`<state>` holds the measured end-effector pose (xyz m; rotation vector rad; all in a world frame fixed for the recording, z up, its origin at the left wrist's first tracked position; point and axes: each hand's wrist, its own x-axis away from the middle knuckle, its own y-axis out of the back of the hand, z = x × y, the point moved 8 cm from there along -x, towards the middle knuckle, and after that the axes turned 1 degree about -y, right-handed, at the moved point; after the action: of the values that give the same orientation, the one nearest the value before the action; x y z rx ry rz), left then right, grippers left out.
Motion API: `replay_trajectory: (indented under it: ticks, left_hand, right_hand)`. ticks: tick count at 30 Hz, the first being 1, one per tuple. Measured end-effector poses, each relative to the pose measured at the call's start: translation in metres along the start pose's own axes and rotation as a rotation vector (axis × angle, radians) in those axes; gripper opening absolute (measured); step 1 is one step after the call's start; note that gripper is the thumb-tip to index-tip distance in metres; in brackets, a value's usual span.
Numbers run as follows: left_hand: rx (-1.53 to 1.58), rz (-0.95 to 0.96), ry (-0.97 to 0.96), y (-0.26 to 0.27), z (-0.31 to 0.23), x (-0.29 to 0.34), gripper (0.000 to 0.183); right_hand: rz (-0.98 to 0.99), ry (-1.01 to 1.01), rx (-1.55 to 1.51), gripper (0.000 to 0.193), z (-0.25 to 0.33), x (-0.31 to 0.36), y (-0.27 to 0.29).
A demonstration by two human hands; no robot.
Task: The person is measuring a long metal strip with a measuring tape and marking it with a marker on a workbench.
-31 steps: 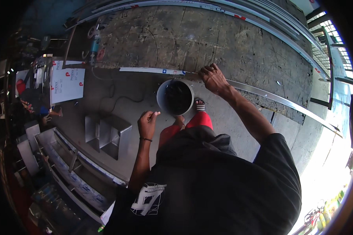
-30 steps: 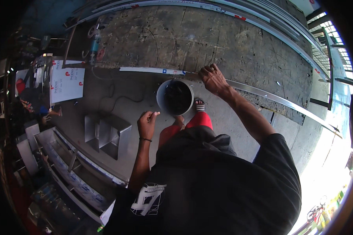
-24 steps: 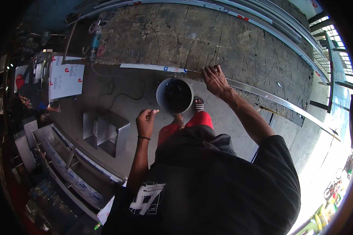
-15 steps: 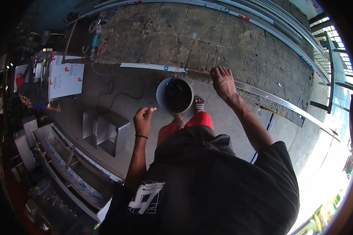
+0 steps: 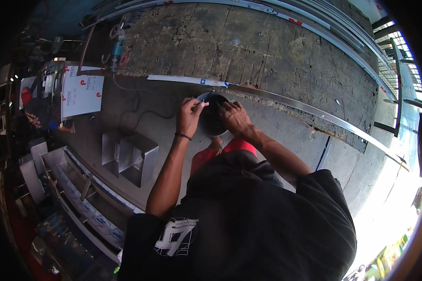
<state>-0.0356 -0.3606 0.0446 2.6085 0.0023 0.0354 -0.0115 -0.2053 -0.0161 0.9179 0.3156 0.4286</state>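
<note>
My left hand (image 5: 188, 117) is closed in a pinch on a small pale piece (image 5: 206, 104), too small to name more exactly. Close by on the right, my right hand (image 5: 237, 118) has its fingers curled together. What it holds, if anything, is hidden. Both hands are above a round grey bucket (image 5: 206, 127), which they partly cover; its inside looks dark. Just beyond, a long metal strip (image 5: 323, 114) runs along the near edge of the wooden workbench (image 5: 267, 51). Toward its left end is a white film-covered length (image 5: 173, 80).
A teal power tool (image 5: 117, 48) lies at the bench's left end, its cord on the floor. An open metal box (image 5: 133, 157) and a long metal trough (image 5: 84, 196) stand at left. Another person (image 5: 42, 112) is at far left. More metal lengths (image 5: 314, 23) line the bench's back.
My right hand has left the metal strip at the bench edge and come down left over the bucket. My left hand has moved up and right beside it, with the pale piece still pinched.
</note>
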Motion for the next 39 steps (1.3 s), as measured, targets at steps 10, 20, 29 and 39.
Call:
replay_trajectory:
  ticks: [10,20,29,39]
  left_hand:
    - [-0.289,0.311,-0.32,-0.089,-0.015,-0.062,0.012]
    - [-0.434,0.35,-0.276,-0.108,0.008,-0.066,0.016]
    - [-0.294,0.301,-0.243,-0.087,-0.003,-0.063,0.016]
    - [-0.421,0.206,-0.384,-0.11,0.004,-0.05,0.012]
  right_hand:
    - [-0.279,-0.267,-0.022,0.031,-0.061,0.039,0.071]
    - [-0.289,-0.28,0.01,0.076,-0.076,0.057,0.058]
    - [-0.174,-0.277,0.095,0.092,-0.076,0.058,0.052]
    - [-0.183,-0.265,0.05,0.092,-0.072,0.057,0.056]
